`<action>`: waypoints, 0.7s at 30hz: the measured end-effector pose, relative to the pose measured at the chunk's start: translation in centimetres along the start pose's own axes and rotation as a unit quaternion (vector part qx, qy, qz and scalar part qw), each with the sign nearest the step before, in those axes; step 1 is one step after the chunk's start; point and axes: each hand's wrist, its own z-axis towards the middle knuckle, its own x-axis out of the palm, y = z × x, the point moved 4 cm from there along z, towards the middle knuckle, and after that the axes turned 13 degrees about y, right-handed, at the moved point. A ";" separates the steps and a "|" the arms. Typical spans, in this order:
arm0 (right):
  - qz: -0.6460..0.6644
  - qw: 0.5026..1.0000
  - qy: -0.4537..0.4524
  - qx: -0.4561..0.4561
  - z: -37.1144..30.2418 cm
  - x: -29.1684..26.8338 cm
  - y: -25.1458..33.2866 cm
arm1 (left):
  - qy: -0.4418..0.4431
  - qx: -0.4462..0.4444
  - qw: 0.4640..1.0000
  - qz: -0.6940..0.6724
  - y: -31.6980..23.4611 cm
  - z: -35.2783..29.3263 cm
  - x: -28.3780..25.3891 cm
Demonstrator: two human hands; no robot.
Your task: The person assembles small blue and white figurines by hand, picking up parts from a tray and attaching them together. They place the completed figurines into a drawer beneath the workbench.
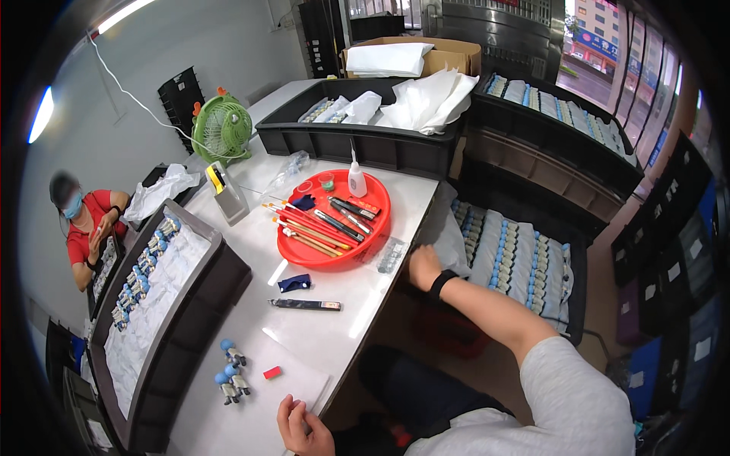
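Three little figurines (231, 371) huddle on the tabletop (251, 319), round blue heads, pale bodies, dark feet, no writing legible on them at this size! Just right of them, a small red block (272, 372) sits on a pale sheet (298, 380), and right there at the sheet's near edge is the left hand (306, 428), fingers loosely curled and parted, nothing visible in them. Over to the right hand (423, 267), beside the tabletop's edge: its fingers are turned away, so grip and opening can't be told. Now the lettering: a black pen (304, 305) wears a pale label too tiny to read, the white bottle (357, 182) in the red tray (327, 264) carries a faint print, and outside, a blue sign (597, 44) shows large pale characters.
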 end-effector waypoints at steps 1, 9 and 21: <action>0.077 0.993 -0.085 -0.003 -0.9 -1.1 -2.1 | 0.003 -0.004 1.000 -0.007 -0.1 0.0 0.2; 0.580 0.700 -0.348 0.228 -11.2 5.4 -21.8 | 0.010 0.003 1.000 -0.014 -0.4 0.2 0.5; 0.697 0.360 -0.398 0.475 -28.0 19.6 -29.5 | 0.019 0.002 0.999 -0.032 -0.2 0.4 0.1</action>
